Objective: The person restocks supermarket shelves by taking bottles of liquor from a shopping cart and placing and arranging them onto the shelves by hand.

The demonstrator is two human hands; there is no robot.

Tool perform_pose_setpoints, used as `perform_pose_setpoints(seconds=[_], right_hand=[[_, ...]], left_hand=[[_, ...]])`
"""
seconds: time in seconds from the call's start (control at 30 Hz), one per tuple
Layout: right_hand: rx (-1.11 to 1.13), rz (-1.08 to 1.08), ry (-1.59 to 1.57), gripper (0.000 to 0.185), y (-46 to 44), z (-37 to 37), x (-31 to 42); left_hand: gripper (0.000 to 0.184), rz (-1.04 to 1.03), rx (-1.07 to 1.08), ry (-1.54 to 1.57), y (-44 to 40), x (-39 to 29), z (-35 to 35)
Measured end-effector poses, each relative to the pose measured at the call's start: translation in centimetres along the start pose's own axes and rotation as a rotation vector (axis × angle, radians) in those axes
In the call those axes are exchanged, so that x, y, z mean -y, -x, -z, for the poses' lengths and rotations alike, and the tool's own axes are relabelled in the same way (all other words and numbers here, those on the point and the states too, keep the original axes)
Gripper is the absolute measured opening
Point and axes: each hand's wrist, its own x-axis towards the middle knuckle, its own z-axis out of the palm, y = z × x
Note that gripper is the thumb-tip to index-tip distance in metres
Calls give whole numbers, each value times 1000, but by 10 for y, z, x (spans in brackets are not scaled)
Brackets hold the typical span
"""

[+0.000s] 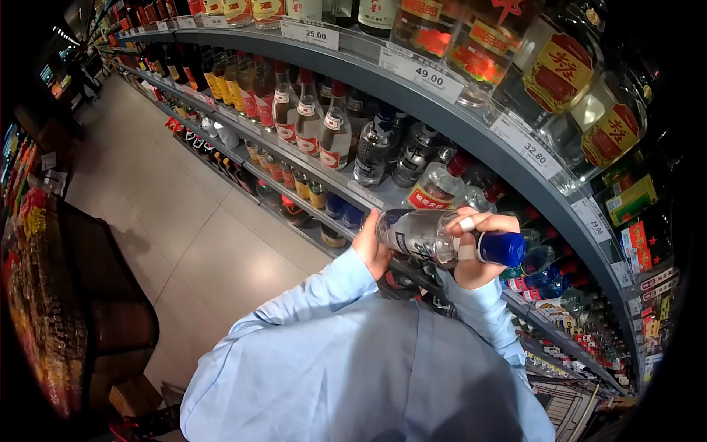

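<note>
A clear glass liquor bottle with a blue cap lies tilted almost sideways between my two hands, its cap to the right. My left hand supports the base end, with the fingers curled round behind the glass. My right hand is closed round the neck just below the cap; pale wraps show on its fingers. Right behind the bottle, on the shelf, stand a red-capped bottle with a red label and a similar clear bottle with a dark blue cap.
A long shelf edge with price tags curves across above my hands, bearing large liquor bottles. Lower shelves hold rows of more bottles. To the left runs a tiled aisle floor, with a display stand of packaged goods beyond.
</note>
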Motion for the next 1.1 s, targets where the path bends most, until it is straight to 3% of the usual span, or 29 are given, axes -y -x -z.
perform_pose_setpoints(seconds=[0.1, 0.17, 0.27, 0.47, 0.5, 0.57, 0.63, 0.83, 1.03, 1.1], right_hand=[[71, 20, 36, 27, -18, -23, -10], [59, 30, 116, 27, -26, -37, -19], [-88, -62, 70, 26, -30, -46, -41], [-110, -240, 88, 22, -42, -62, -60], [-90, -171, 100, 22, -42, -62, -71], [-54, -175, 215, 22, -39, -65, -81], [-13, -145, 281, 23, -39, -69, -88], [-49, -308, 276, 21, -37, -76, -103], [-116, -688, -23, 18, -35, -73, -119], [-85, -678, 20, 21, -41, -70, -125]], left_hand=[[45, -27, -21, -81, -8, -23, 9], [29, 11, 3, 15, -15, -32, 20], [21, 134, -67, -50, -34, -45, 33], [20, 216, -21, -77, -44, -59, 34], [20, 223, -24, -81, -48, -64, 32], [40, 172, -27, -116, -48, -64, 27], [48, 167, -13, -116, -47, -65, 22], [48, 201, 17, -81, -55, -68, 32], [53, 257, -36, -39, -45, -74, 21], [61, 257, -29, -21, -48, -72, 23]])
